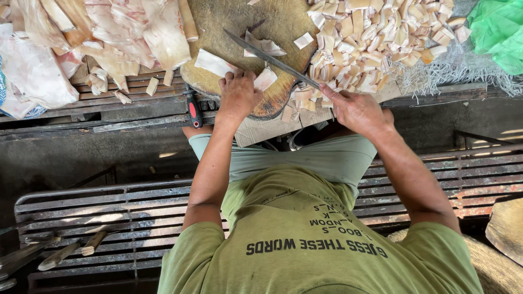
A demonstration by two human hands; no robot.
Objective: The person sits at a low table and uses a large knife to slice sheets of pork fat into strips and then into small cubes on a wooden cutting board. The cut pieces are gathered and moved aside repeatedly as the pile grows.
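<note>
A person in a green shirt is sitting at a low wooden work surface, seen from above their own head. Their left hand [238, 95] is resting on a round wooden chopping block [234, 27], fingers curled together and pressing down on a pale strip of meat [215, 62] that is lying near the block's front edge. A second cut piece [265, 79] is lying just beside the knuckles.

Their right hand [357, 109] is gripping the handle of a long knife [272, 59], fingers wrapped tightly around it with the forefinger stretching along the top. The blade is slanting up and to the left across the block, passing over another pale strip [264, 46].

There are no bowls or boxes in view; the food is sitting in open piles. To the right of the block, a large heap of small cut pieces [376, 38] is spreading over a frayed woven mat [463, 71]. To the left, big uncut slabs [120, 27] of the same pale, pinkish meat are piling up on wooden slats [109, 100]. A green plastic bag [498, 32] is lying at the far right corner; I cannot tell what is in it.

A red-handled tool [192, 109] is lying at the bench edge. Below, several knives with wooden handles [60, 253] are resting on a metal grate [136, 212].
</note>
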